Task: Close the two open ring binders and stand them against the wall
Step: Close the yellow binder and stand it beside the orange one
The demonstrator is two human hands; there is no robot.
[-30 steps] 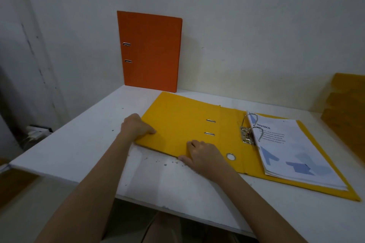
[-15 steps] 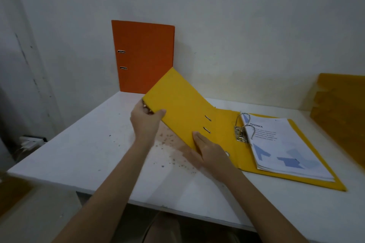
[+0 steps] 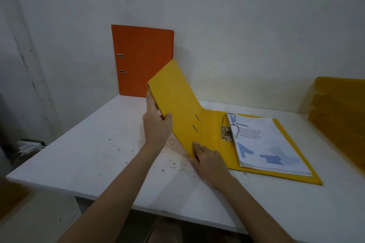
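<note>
A yellow ring binder point(image 3: 213, 130) lies open on the white table point(image 3: 88, 156), with its left cover point(image 3: 175, 102) lifted to a steep tilt. My left hand point(image 3: 157, 124) grips that cover's outer edge. Flat against the cover's near corner by the spine rests my right hand point(image 3: 207, 162). The metal rings point(image 3: 229, 126) hold a stack of printed pages point(image 3: 264, 144) on the right half. An orange binder point(image 3: 143, 61) stands shut and upright against the wall behind.
A yellow-orange stack or panel point(image 3: 339, 116) sits at the right edge, blurred. Dark specks dot the tabletop near my hands. A white box or socket point(image 3: 27, 147) sits low on the left beyond the table's edge.
The left cover has risen from flat on the table to a steep tilt, carried up by my left hand. My right hand stays at the cover's near corner.
</note>
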